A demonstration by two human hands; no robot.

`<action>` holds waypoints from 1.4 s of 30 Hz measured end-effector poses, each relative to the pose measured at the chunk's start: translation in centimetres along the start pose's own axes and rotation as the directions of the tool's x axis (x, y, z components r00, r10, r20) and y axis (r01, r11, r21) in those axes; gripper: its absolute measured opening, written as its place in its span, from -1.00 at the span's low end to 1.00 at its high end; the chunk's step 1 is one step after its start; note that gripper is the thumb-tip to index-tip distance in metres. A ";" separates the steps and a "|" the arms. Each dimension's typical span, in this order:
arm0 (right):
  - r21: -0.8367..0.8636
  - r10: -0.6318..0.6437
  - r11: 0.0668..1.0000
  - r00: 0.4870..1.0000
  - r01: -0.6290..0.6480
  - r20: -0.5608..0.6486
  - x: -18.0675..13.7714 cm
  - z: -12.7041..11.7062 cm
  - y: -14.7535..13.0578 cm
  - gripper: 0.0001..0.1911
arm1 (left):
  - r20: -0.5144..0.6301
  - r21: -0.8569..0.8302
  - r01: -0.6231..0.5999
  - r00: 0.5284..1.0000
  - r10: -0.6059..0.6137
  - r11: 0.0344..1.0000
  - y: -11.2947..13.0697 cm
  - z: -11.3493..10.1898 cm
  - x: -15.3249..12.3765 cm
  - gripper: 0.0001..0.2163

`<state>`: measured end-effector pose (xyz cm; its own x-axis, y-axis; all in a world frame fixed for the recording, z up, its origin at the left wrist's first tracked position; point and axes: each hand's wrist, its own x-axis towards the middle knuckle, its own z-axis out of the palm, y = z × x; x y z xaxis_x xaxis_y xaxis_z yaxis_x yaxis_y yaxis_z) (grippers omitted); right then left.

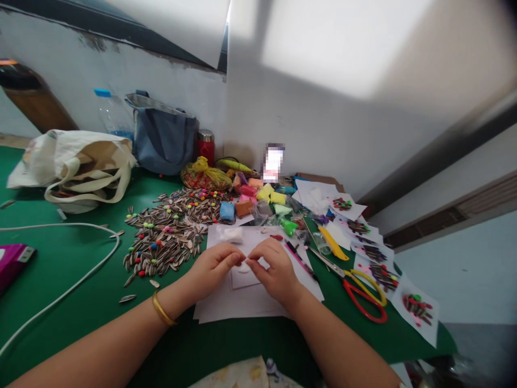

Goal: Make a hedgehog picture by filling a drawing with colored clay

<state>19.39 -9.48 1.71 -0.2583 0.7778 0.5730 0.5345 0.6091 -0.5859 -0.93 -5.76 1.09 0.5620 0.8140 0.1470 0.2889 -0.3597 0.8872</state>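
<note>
Left hand (216, 269) and right hand (275, 267) are meeting at curled, nearly closed fingertips; whether they are gripping something tiny, I cannot tell. Just below, a pale rounded piece (244, 269) is lying on smooth white paper (218, 307). Striped, teardrop-shaped sunflower seeds (161, 248) are lying heaped leftward; red-and-yellow-handled metal scissors (361, 303) are resting rightward.

Left hand (217, 269), right hand (275, 269) close together, fingers (231, 261) curled.
</note>
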 end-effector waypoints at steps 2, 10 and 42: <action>-0.016 0.053 0.998 0.997 -0.054 -0.059 0.0 -0.6 0.8 -0.77 | -0.027 0.248 -0.095 0.994 0.105 0.964 -0.4 -0.3 0.0 -0.76; 0.000 0.191 0.982 0.981 -0.191 -0.036 -0.4 -1.1 2.8 -0.90 | 0.229 0.605 -0.169 0.973 0.033 0.778 -1.1 -0.9 0.1 -0.20; -0.356 0.061 0.913 0.798 0.199 0.600 -1.0 -2.1 0.5 -0.74 | 0.170 0.644 -0.061 0.983 -0.066 0.763 -1.2 -1.3 0.2 -0.19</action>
<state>21.55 -10.28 2.07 -0.6566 0.7502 0.0776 0.7233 0.6555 -0.2170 -2.16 -4.59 0.59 0.6655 0.7463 0.0118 0.6854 -0.6174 0.3860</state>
